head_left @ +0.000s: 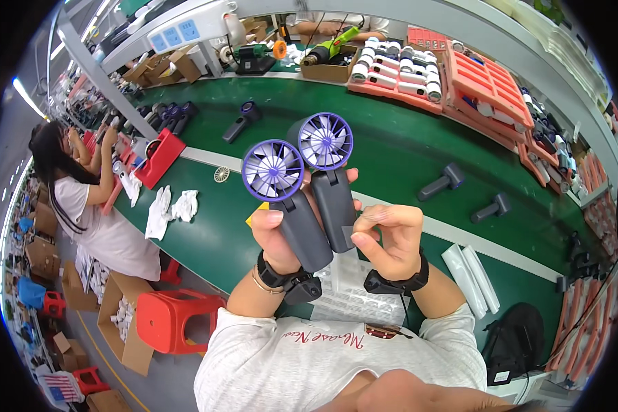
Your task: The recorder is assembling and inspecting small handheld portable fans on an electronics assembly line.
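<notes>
Two handheld fans with dark grey handles and purple-rimmed heads are side by side over the green bench. My left hand (pixel 273 240) is closed around them, thumb on the left fan (pixel 301 233) and fingertips showing past the right fan (pixel 333 206). The bladed fronts of both heads face up. My right hand (pixel 397 237) pinches a small translucent piece of film (pixel 347 235) at the lower right edge of the right fan's handle. Under my wrists lies a sheet of clear square stickers (pixel 364 295). Black straps with small boxes circle both wrists.
Dark fans (pixel 441 182) lie on the bench at right, another (pixel 242 122) at far left. Orange trays (pixel 398 75) of white fans stand at the back. White gloves (pixel 159 214), a round grille (pixel 222 174) and rolled plastic sleeves (pixel 475 278) lie around. A co-worker (pixel 93 199) works at left.
</notes>
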